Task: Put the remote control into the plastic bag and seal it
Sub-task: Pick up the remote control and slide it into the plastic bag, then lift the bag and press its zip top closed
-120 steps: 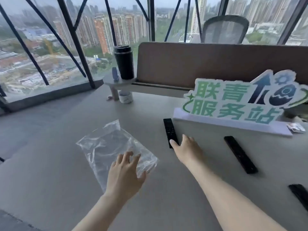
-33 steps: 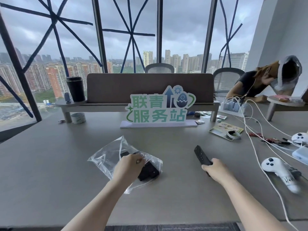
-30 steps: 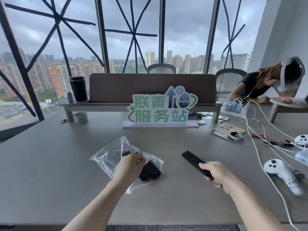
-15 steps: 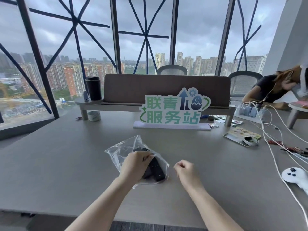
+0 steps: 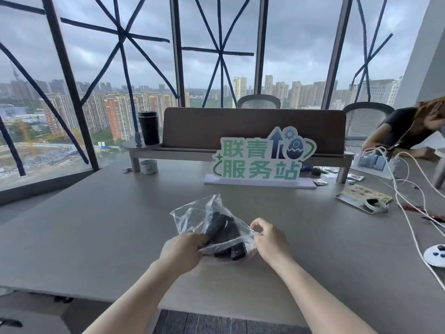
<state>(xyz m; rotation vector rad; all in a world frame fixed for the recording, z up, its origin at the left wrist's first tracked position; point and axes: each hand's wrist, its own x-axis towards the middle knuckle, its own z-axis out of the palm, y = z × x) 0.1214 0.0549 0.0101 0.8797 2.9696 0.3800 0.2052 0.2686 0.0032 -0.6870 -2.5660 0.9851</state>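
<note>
Both hands on the bag point(image 5: 192, 214), lifted a bit off the surface point(image 5: 96, 227), near its front edge. Left hand point(image 5: 181, 251) fingers closed, pinching the bag's near-left edge; right hand point(image 5: 269, 238) fingers curled tight on the near-right edge. Black remotes point(image 5: 221, 231) sit inside the bag, btwn the hands. Sign point(image 5: 260, 157) stands well behind

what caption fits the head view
Both hands, left and right, hold the bag with remotes inside.
</note>
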